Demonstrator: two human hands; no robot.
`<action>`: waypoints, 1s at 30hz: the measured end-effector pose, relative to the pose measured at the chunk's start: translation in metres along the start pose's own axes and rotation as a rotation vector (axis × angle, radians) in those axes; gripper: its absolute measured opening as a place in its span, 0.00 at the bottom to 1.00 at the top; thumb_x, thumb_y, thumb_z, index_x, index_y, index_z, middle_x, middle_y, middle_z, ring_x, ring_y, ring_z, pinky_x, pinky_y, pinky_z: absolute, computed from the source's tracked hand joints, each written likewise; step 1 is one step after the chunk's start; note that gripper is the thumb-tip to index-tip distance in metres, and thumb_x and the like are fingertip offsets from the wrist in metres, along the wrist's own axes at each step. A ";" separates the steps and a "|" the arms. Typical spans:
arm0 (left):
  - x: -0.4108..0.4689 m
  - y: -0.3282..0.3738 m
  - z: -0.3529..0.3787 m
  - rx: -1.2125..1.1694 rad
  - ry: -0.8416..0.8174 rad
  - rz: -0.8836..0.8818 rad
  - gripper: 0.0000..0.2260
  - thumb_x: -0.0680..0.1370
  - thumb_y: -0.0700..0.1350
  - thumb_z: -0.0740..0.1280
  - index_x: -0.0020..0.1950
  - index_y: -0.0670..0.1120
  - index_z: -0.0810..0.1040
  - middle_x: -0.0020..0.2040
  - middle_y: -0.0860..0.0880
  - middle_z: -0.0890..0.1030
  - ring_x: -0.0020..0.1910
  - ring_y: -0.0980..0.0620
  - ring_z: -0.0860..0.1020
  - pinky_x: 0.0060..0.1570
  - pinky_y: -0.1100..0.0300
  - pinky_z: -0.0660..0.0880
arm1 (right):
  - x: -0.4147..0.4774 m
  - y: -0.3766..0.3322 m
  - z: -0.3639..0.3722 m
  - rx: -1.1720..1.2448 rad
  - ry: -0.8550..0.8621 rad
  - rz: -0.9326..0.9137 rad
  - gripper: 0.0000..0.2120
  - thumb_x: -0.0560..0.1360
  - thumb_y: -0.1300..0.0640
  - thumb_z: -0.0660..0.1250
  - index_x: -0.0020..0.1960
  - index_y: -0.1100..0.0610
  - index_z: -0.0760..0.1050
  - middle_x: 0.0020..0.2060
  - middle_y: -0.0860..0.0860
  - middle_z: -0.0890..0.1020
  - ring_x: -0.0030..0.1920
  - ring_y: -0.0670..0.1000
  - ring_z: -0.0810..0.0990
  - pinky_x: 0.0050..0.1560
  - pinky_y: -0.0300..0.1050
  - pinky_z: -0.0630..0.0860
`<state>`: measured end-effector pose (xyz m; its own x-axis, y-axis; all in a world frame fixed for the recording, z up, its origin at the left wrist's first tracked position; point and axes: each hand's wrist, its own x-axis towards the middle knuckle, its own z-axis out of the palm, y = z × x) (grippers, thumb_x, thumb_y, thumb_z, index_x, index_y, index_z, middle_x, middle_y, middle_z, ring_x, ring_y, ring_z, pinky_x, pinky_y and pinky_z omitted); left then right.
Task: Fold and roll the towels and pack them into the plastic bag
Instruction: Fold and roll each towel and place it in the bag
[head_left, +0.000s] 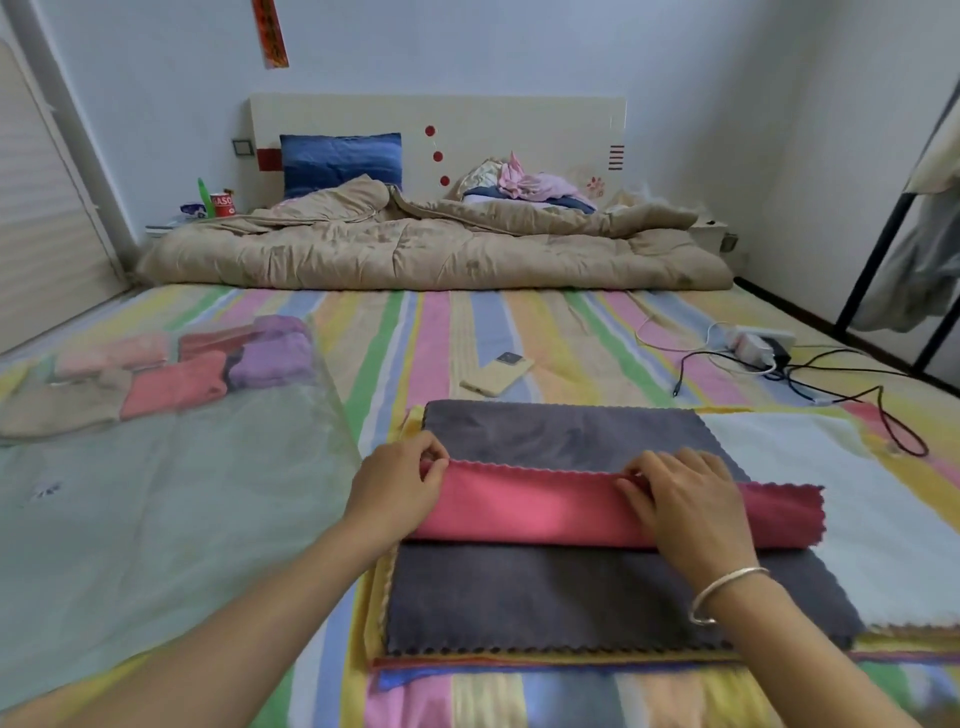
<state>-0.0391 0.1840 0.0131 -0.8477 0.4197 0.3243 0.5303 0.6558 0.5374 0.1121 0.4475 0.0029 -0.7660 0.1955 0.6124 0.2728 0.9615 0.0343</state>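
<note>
One wide bed (467, 332) fills the view, covered with a sheet of pastel stripes. A crumpled beige quilt (415, 254) lies across its far end, below a pale headboard (519, 119) with red dots. A blue pillow (340, 161) leans on the headboard.

The clear plastic bag (156, 493) lies flat on the left of the bed. Several rolled towels (176, 387) in pink, red, purple and beige sit at its far end.

Near the front edge lies a stack of flat towels with a grey towel (545, 597) on top; yellow and red edges show beneath it. Across the grey towel lies the pink towel (535, 509), folded into a long band.

Both hands are on the band's scalloped far edge. The left hand (400, 488) pinches the left end. The right hand (691, 504), a silver bracelet (722, 592) at its wrist, curls its fingers over the edge further right.

Beyond the stack a cream phone (496, 374) lies face down. A white power strip (753, 345) with black cables sits to the right.

By the headboard's left end stands a red cup (222, 203) lettered "GASO". The writing on the red banner (270, 31) on the wall is too blurred to read.
</note>
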 end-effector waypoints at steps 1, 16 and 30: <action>0.014 -0.003 0.006 0.026 0.009 -0.009 0.04 0.77 0.46 0.66 0.43 0.54 0.77 0.38 0.58 0.79 0.43 0.53 0.79 0.46 0.54 0.77 | 0.011 0.011 0.009 -0.010 -0.007 0.004 0.09 0.69 0.50 0.74 0.37 0.52 0.77 0.31 0.49 0.79 0.35 0.56 0.77 0.42 0.50 0.72; 0.116 -0.054 0.057 0.112 0.018 0.033 0.04 0.78 0.44 0.66 0.44 0.52 0.75 0.43 0.54 0.82 0.43 0.48 0.79 0.43 0.50 0.76 | 0.107 0.104 0.094 0.344 -0.339 0.158 0.13 0.73 0.43 0.67 0.34 0.47 0.71 0.29 0.45 0.77 0.35 0.49 0.75 0.35 0.47 0.70; 0.138 -0.048 0.066 0.162 0.091 -0.004 0.04 0.79 0.49 0.65 0.45 0.52 0.75 0.41 0.56 0.81 0.38 0.52 0.75 0.35 0.56 0.70 | 0.136 0.116 0.132 0.169 -0.198 0.051 0.15 0.70 0.47 0.73 0.32 0.48 0.69 0.31 0.44 0.72 0.37 0.52 0.73 0.39 0.44 0.60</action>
<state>-0.1807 0.2519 -0.0189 -0.8434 0.3632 0.3959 0.5161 0.7527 0.4088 -0.0368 0.6106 -0.0140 -0.8574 0.2630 0.4424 0.2262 0.9647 -0.1352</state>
